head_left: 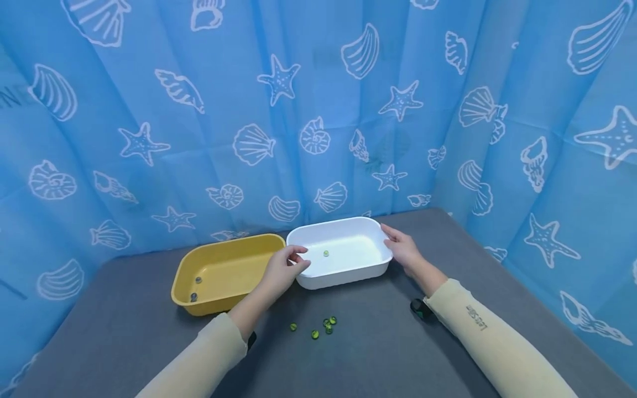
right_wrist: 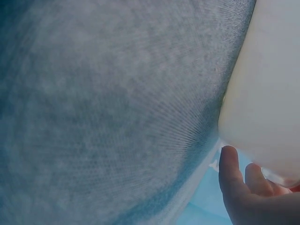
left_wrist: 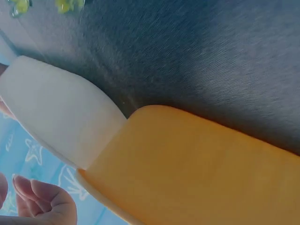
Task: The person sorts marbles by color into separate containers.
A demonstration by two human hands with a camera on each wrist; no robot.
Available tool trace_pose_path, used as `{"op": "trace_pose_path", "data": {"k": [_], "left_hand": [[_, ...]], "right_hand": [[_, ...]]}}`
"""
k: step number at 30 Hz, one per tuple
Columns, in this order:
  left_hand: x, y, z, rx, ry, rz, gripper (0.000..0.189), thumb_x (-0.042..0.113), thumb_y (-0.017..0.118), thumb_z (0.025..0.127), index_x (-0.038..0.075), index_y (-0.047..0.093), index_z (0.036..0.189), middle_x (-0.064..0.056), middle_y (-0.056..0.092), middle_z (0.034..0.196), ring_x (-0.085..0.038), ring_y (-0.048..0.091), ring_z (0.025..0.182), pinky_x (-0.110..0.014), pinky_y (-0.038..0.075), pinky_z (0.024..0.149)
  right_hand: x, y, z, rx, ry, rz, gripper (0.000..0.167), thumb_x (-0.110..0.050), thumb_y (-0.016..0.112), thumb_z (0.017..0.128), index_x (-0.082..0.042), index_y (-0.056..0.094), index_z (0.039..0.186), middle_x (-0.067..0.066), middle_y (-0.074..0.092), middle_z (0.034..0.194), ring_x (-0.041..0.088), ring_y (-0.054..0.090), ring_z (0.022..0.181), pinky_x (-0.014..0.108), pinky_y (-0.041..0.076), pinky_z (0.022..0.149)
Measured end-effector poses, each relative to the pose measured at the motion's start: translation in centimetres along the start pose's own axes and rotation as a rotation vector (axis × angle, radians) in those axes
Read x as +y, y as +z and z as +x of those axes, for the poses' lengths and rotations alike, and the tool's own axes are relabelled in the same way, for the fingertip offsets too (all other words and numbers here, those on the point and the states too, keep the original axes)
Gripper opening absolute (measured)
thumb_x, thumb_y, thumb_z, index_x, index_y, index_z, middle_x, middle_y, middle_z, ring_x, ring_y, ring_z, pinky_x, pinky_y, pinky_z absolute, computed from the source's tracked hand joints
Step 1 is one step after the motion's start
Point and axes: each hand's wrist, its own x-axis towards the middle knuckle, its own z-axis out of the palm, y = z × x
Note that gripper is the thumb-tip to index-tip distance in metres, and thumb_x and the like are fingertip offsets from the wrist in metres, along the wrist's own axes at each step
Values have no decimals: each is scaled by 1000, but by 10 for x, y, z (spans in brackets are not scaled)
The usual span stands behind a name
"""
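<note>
A white basin (head_left: pixel 343 279) stands on the table with one pale green marble (head_left: pixel 325 254) inside. Over its left end hovers my left hand (head_left: pixel 285 268), fingers loosely bent and nothing between them. In the left wrist view a gap shows between the thumb and fingers (left_wrist: pixel 47 199). At the opposite end my right hand (head_left: pixel 404 251) holds the white basin by its rim. From the right wrist, bent fingers (right_wrist: pixel 232 173) show against the basin's outer wall (right_wrist: pixel 267 93). Several green marbles (head_left: pixel 315 334) lie on the table in front of the white basin.
Left of the white basin, close to it, stands a yellow basin (head_left: pixel 224 243) with two dark marbles (head_left: pixel 193 297) at its left end. A blue curtain (head_left: pixel 298 110) with white shell prints hangs behind and to the right. The grey table (head_left: pixel 134 331) reaches up to it.
</note>
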Motion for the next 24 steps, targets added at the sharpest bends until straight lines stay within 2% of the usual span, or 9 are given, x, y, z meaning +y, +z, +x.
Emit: {"op": "trace_pose_path", "data": {"k": [4, 9, 17, 24], "left_hand": [[-3, -5, -11, -23, 0, -18, 27, 6, 67, 91, -4, 64, 115, -5, 55, 81, -18, 48, 70, -22, 42, 59], [-6, -10, -22, -40, -10, -41, 26, 6, 67, 91, -4, 64, 115, -5, 55, 81, -18, 49, 71, -21, 43, 60], [-9, -15, -33, -52, -44, -65, 25, 4, 65, 92, -3, 64, 116, -4, 55, 83, -18, 49, 71, -21, 42, 60], [-16, -20, -43, -58, -50, -78, 25, 6, 67, 91, -3, 64, 114, -4, 56, 83, -18, 50, 73, -23, 44, 61]], "right_hand": [[0, 0, -1, 4, 17, -3, 49, -10, 32, 107, -11, 23, 155, 16, 20, 159, 35, 25, 143, 48, 34, 110], [0, 1, 0, 5, 3, -6, 49, -9, 33, 106, -10, 24, 155, 16, 19, 159, 34, 24, 143, 47, 32, 111], [0, 1, 0, 6, 21, -13, 49, -9, 33, 106, -13, 24, 155, 15, 18, 160, 34, 22, 144, 49, 31, 111], [-2, 0, -1, 2, 17, -21, 49, -9, 32, 106, -12, 24, 155, 15, 18, 159, 35, 23, 143, 50, 32, 111]]}}
